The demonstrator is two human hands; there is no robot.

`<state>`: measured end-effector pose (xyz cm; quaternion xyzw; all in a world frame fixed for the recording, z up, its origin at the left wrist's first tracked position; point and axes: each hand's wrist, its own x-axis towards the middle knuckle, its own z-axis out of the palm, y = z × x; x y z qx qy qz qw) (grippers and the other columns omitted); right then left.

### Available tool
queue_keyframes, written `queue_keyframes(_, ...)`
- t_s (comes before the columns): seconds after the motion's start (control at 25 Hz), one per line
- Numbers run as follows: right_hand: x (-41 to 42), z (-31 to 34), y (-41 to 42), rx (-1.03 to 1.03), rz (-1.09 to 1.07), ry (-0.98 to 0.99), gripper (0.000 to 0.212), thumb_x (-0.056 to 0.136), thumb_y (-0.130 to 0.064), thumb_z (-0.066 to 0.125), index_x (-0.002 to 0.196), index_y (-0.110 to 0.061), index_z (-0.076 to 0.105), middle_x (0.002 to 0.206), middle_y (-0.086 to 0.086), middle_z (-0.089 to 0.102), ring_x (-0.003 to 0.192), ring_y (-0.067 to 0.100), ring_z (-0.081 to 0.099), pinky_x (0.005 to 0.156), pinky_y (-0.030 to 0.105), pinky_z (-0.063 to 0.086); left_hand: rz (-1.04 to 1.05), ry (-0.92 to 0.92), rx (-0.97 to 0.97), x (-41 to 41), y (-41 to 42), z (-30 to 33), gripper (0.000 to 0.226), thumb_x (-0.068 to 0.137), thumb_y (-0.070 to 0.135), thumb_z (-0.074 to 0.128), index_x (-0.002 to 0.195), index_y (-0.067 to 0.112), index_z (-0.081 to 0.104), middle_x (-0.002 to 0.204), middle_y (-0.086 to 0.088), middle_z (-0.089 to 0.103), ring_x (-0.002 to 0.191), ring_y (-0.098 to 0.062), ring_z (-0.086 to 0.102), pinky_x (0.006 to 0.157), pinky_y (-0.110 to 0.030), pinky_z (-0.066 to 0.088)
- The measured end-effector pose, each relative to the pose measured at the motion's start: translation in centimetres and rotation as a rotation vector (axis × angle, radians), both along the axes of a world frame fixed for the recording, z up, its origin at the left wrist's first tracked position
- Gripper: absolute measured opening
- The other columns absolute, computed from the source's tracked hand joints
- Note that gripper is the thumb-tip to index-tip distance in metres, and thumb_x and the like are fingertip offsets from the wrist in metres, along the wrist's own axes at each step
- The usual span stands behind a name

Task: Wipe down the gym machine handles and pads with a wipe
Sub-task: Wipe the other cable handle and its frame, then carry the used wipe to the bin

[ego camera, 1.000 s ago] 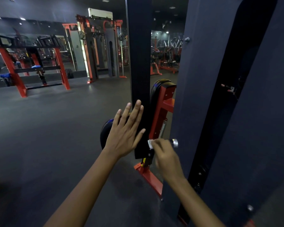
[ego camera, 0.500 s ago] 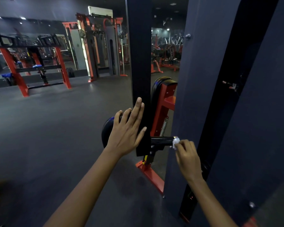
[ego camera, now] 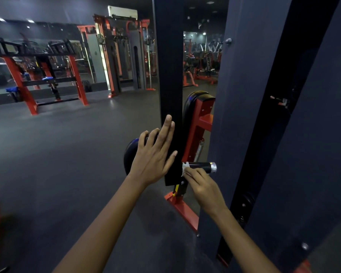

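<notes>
A short black handle [ego camera: 202, 166] with a silver end cap sticks out sideways from the red machine frame [ego camera: 197, 133]. My right hand [ego camera: 202, 187] holds a white wipe [ego camera: 185, 168] pressed around the handle's inner end, near the frame. My left hand [ego camera: 156, 154] lies flat with straight fingers against the black upright post [ego camera: 169, 75]. A black pad [ego camera: 195, 99] rises behind the post, and a round black pad [ego camera: 130, 156] shows partly behind my left hand.
A tall dark grey weight-stack cover [ego camera: 254, 115] with a vertical slot stands close on the right. Dark rubber floor [ego camera: 57, 164] stretches to the left. A red and black rack [ego camera: 41, 75] and cable machines [ego camera: 122, 56] line the mirrored back wall.
My right hand slid the wipe from the handle's silver end back to its inner end by the frame. My left hand stayed flat on the post.
</notes>
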<state>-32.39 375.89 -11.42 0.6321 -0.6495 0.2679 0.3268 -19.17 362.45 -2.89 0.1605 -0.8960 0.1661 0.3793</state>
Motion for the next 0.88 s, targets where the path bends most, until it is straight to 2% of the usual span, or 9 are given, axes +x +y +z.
queue_keyframes(0.12, -2.2, -0.1, 1.6, -0.007, -0.042, 0.007, 0.048, 0.063, 0.008, 0.079, 0.109, 0.002, 0.067, 0.109, 0.011, 0.068, 0.092, 0.021, 0.062, 0.064, 0.029, 0.058, -0.005, 0.008, -0.001, -0.3, 0.0, -0.1, 0.076, 0.096, 0.045, 0.037, 0.151, 0.009, -0.001, 0.158, -0.005, -0.014, 0.122, -0.026, 0.044, 0.102, -0.047, 0.034)
queue_keyframes(0.24, -4.4, -0.5, 3.2, 0.027, -0.166, -0.046, 0.058, 0.054, 0.016, 0.079, 0.109, 0.002, 0.067, 0.109, 0.011, 0.067, 0.09, 0.018, 0.05, 0.054, 0.028, 0.056, -0.005, 0.011, 0.0, -0.4, 0.1, -0.1, 0.076, 0.096, 0.044, 0.038, 0.151, 0.009, -0.002, 0.159, -0.005, -0.014, 0.121, -0.027, 0.045, 0.102, -0.048, 0.034)
queue_keyframes(0.4, -5.6, -1.2, 4.1, 0.009, -0.257, -0.141, 0.043, 0.067, 0.013, 0.075, 0.107, 0.001, 0.068, 0.103, 0.01, 0.065, 0.08, 0.019, 0.056, 0.05, 0.029, 0.054, -0.008, 0.021, 0.015, -0.4, 0.2, -0.1, 0.076, 0.096, 0.044, 0.038, 0.151, 0.01, -0.003, 0.158, -0.003, -0.017, 0.122, -0.028, 0.043, 0.103, -0.048, 0.033)
queue_keyframes(0.52, -4.9, -1.3, 4.1, -0.053, -0.242, -0.235, 0.037, 0.074, 0.008, 0.072, 0.11, -0.001, 0.067, 0.104, 0.01, 0.064, 0.083, 0.019, 0.058, 0.053, 0.03, 0.055, -0.012, 0.021, 0.014, -0.4, 0.2, -0.2, 0.076, 0.096, 0.044, 0.038, 0.151, 0.01, -0.001, 0.158, -0.003, -0.017, 0.124, -0.028, 0.043, 0.104, -0.048, 0.033)
queue_keyframes(0.68, -2.0, 0.0, 2.6, -0.096, -0.091, -0.229, 0.038, 0.079, 0.006, 0.066, 0.117, -0.001, 0.063, 0.111, 0.012, 0.061, 0.094, 0.021, 0.058, 0.07, 0.029, 0.057, -0.009, 0.015, 0.028, -0.3, 0.2, -0.3, 0.076, 0.096, 0.044, 0.038, 0.151, 0.011, -0.002, 0.158, -0.004, -0.014, 0.126, -0.027, 0.042, 0.105, -0.048, 0.031)
queue_keyframes(0.8, 0.5, 0.2, 0.8, -0.016, 0.01, -0.178, 0.045, 0.083, 0.0, 0.065, 0.127, -0.002, 0.055, 0.121, 0.012, 0.057, 0.105, 0.019, 0.058, 0.08, 0.027, 0.056, -0.006, 0.008, 0.024, -0.3, 0.2, -0.3, 0.075, 0.096, 0.045, 0.037, 0.151, 0.011, -0.002, 0.158, -0.004, -0.014, 0.127, -0.028, 0.041, 0.105, -0.048, 0.031)
queue_keyframes(0.88, 0.7, 0.0, 0.3, 0.06, 0.023, -0.119, 0.051, 0.08, 0.0, 0.069, 0.129, 0.0, 0.053, 0.125, 0.012, 0.056, 0.108, 0.019, 0.058, 0.078, 0.028, 0.057, -0.003, 0.001, 0.022, -0.2, 0.2, -0.2, 0.075, 0.096, 0.045, 0.036, 0.151, 0.01, -0.001, 0.158, -0.004, -0.013, 0.126, -0.028, 0.042, 0.105, -0.048, 0.031)
